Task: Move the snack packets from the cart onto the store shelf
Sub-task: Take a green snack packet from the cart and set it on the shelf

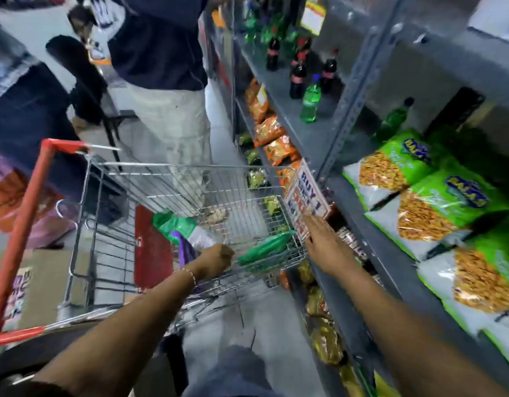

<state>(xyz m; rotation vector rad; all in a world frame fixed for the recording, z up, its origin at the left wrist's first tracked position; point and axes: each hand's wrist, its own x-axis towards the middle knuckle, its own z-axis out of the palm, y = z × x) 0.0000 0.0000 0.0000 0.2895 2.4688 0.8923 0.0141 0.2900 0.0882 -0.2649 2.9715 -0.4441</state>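
- Low in the frame's centre, my left hand [214,260] reaches into the wire cart [173,179], fingers curled; whether they grip a packet I cannot tell.
- My right hand [322,239] is spread flat at the cart's right rim.
- Green snack packets [261,249] lie inside the cart; more fill the store shelf [362,224] at right.

Shiny wire-metal cart [190,179], glossy plastic snack packets [436,207], matt grey metal shelf [359,213], paper sign [306,199].

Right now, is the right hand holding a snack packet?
No. The right hand is open and flat beside the cart, with nothing in it.
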